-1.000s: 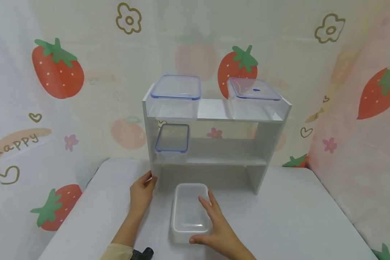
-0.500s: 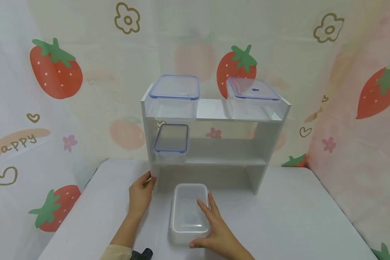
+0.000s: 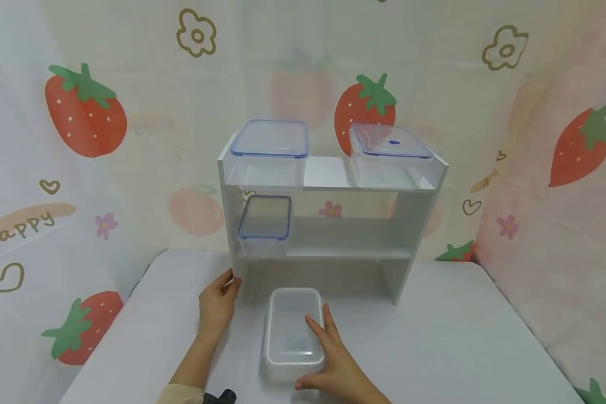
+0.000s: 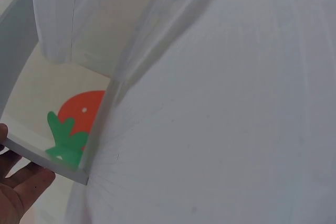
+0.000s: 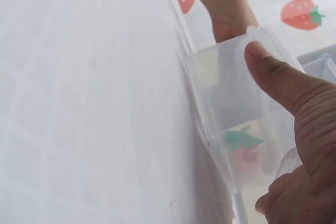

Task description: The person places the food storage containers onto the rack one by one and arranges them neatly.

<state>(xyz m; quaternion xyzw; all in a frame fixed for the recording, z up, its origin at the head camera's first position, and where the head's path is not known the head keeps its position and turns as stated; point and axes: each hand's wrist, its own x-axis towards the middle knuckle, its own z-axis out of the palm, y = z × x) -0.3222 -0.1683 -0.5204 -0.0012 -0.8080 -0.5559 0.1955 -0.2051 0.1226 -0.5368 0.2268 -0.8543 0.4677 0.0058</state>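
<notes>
My left hand [image 3: 217, 307] pinches the lower left side panel of the white two-tier shelf [image 3: 348, 252]; in the left wrist view its fingers [image 4: 35, 183] lie against the panel's edge. A clear rectangular food container [image 3: 290, 328] with a frosted lid rests on the table in front of the shelf. At its right side my right hand [image 3: 340, 365] is spread, index finger extended over the lid and thumb at the near right corner. In the right wrist view the straight thumb [image 5: 278, 74] overlaps the container's see-through wall.
Two blue-rimmed clear containers stand on the top tier, one left [image 3: 270, 140] and one right [image 3: 391, 140]. A smaller blue-rimmed container [image 3: 265, 219] sits at the left of the middle tier. White cloth covers the table [image 3: 459, 336]; a strawberry-print curtain [image 3: 146, 157] hangs behind.
My right hand has slid slightly back toward me along the container. The left hand keeps its grip on the shelf, and the whole head view has shifted a little.
</notes>
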